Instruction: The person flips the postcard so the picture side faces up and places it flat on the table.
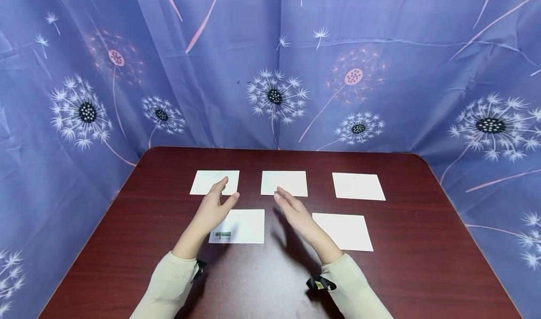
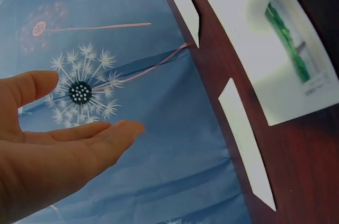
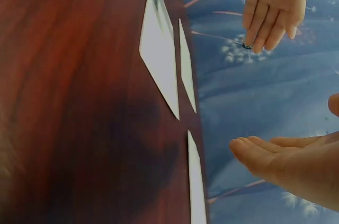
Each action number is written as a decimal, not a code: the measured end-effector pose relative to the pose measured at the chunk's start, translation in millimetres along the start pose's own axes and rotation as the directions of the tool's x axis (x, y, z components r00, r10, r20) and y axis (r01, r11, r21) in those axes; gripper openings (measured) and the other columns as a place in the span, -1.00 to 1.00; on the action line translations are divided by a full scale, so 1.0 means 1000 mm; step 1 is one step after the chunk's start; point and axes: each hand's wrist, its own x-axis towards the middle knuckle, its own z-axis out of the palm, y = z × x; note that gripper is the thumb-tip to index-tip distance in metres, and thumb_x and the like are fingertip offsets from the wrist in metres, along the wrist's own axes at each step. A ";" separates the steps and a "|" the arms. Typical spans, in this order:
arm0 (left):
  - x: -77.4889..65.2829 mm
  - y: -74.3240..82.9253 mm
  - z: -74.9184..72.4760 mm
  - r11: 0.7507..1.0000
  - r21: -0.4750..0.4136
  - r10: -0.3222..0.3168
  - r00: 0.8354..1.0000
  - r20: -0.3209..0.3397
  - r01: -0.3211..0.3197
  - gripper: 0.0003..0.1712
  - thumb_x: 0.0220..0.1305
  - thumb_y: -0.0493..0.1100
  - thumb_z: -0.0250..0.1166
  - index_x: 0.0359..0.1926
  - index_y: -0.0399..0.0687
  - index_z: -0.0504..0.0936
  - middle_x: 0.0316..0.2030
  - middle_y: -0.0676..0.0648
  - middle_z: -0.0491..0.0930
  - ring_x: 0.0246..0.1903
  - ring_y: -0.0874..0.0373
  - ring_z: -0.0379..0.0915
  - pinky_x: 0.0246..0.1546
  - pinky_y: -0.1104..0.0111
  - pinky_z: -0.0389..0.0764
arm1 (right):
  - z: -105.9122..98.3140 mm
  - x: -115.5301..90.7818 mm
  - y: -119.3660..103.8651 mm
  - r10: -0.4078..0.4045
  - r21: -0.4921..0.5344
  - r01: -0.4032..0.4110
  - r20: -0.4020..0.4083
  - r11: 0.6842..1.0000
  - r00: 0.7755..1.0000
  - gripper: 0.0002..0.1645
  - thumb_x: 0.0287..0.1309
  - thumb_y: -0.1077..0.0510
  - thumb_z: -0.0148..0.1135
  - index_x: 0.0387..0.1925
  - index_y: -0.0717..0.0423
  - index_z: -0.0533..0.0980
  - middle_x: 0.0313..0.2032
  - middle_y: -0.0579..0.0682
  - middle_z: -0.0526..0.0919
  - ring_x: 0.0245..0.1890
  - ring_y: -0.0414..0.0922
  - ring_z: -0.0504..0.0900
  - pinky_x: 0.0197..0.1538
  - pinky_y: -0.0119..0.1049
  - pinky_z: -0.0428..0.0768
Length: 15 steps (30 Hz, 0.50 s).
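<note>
Both hands hover over the table with nothing in their grasp, palms turned toward each other. The left hand (image 1: pixel 211 211) has its thumb spread from its fingers; it overlaps the back left white card (image 1: pixel 204 182) and the front left card (image 1: pixel 249 227). That front card bears a small green printed picture (image 1: pixel 222 235) at its lower left corner, also visible in the left wrist view. My right hand (image 1: pixel 297 215), fingers extended, is between the front left card and the front right card (image 1: pixel 345 233). Just beyond its fingertips lies the back middle card (image 1: pixel 287 180).
Another white card (image 1: pixel 359 186) lies flat at the back right of the dark red wooden table (image 1: pixel 401 262). Behind the table and along its sides hangs a blue curtain (image 1: pixel 236 37) with dandelion prints. Each sleeve has a black wrist device (image 1: pixel 321 283) at its cuff.
</note>
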 end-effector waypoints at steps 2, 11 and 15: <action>0.001 -0.003 -0.002 0.998 -0.038 -0.044 0.999 0.030 0.046 -0.23 0.40 -0.07 0.12 0.43 -0.39 0.04 0.39 -0.37 0.10 0.35 -0.27 0.08 0.29 -0.04 0.22 | 0.004 0.001 0.003 0.034 0.031 -0.035 0.027 0.999 0.999 -0.21 0.43 -0.19 -0.14 0.43 0.25 0.10 0.35 0.28 0.25 0.29 0.25 0.30 0.35 0.08 0.20; -0.003 -0.022 -0.007 0.980 -0.110 -0.149 0.981 0.124 0.163 -0.26 0.48 -0.06 -0.01 0.40 -0.53 -0.01 0.37 -0.48 0.06 0.36 -0.32 0.01 0.31 -0.06 0.16 | 0.018 0.000 0.010 0.134 0.159 -0.149 0.100 0.976 0.986 -0.19 0.44 -0.14 -0.15 0.40 0.40 0.05 0.35 0.37 0.18 0.33 0.26 0.23 0.34 0.07 0.23; -0.008 -0.030 -0.008 0.968 -0.085 -0.221 0.964 0.147 0.234 -0.26 0.50 0.00 -0.07 0.39 -0.52 0.01 0.34 -0.48 0.11 0.34 -0.33 0.05 0.30 -0.09 0.16 | 0.023 -0.001 0.013 0.155 0.223 -0.173 0.095 0.959 0.983 -0.16 0.43 -0.12 -0.13 0.37 0.51 0.03 0.34 0.41 0.19 0.34 0.26 0.20 0.34 0.06 0.25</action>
